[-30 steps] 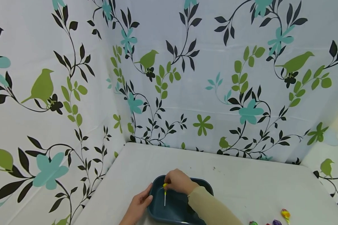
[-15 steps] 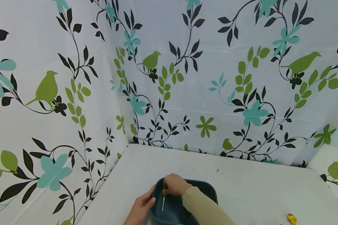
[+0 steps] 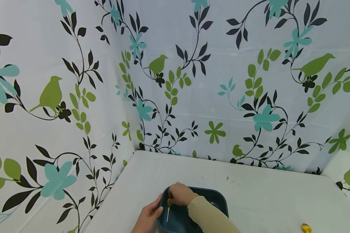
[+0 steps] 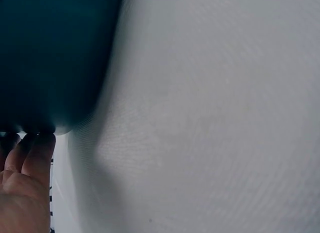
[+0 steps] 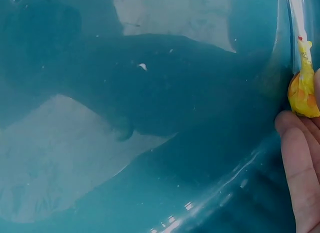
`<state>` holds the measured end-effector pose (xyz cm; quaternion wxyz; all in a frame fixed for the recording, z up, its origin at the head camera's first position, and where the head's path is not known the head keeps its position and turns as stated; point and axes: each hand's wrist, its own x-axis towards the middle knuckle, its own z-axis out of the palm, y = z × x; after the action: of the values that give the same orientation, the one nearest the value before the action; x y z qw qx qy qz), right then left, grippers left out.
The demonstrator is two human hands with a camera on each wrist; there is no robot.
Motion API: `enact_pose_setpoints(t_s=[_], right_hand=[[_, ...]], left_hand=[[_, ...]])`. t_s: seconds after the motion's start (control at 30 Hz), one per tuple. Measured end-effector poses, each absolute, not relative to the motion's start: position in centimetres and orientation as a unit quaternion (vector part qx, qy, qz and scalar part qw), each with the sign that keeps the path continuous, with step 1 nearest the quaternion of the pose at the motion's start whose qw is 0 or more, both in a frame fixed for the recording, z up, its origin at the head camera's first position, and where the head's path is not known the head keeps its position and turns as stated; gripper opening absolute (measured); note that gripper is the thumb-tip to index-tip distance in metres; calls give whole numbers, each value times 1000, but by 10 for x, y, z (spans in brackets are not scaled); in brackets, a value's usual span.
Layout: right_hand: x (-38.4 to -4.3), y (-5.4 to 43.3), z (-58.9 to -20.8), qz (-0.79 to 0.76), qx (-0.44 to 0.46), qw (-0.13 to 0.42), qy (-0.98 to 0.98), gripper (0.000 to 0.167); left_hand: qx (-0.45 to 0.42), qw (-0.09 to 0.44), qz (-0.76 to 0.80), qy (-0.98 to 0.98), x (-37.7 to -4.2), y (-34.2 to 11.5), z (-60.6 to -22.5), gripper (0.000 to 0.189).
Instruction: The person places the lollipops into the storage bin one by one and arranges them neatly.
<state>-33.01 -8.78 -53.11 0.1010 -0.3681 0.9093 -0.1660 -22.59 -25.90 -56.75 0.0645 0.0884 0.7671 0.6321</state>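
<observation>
A dark teal tray stands on the white table. My left hand holds it at the left end, thumb over the rim and fingers along the outside; the left wrist view shows those fingertips against the outer wall. Inside the tray, near that same end, my right hand pinches a lollipop by its yellow-and-orange wrapped head. The white stick points toward me, low over the tray floor. Part of the right hand's grip lies outside the right wrist view, and the sleeve hides some of the tray's front.
A wrapped yellow-and-red sweet lies on the table at the lower right edge of view. Patterned cloth with birds and leaves hangs behind the table and along its left side.
My right hand has moved the lollipop a little lower and closer to the tray's left end. The view has shifted, so several sweets at the lower right have left the frame.
</observation>
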Motion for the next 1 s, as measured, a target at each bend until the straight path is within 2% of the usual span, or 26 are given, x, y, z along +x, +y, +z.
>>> enact_pose_setpoints(t_s=[0.3, 0.6, 0.83, 1.0], right_hand=[[-327, -85, -525, -173, -349, 116, 914, 9], [-326, -75, -509, -174, -362, 104, 910, 11], [-334, 1, -467, -260, -345, 66, 899, 25], [-341, 96, -438, -352, -253, -2, 901, 30]], left_hand=[[91, 63, 632, 767, -226, -257, -564, 59], [95, 78, 641, 758, -227, -258, -567, 60], [76, 69, 632, 768, -226, -250, -566, 60], [55, 67, 629, 772, -226, -256, -566, 61]])
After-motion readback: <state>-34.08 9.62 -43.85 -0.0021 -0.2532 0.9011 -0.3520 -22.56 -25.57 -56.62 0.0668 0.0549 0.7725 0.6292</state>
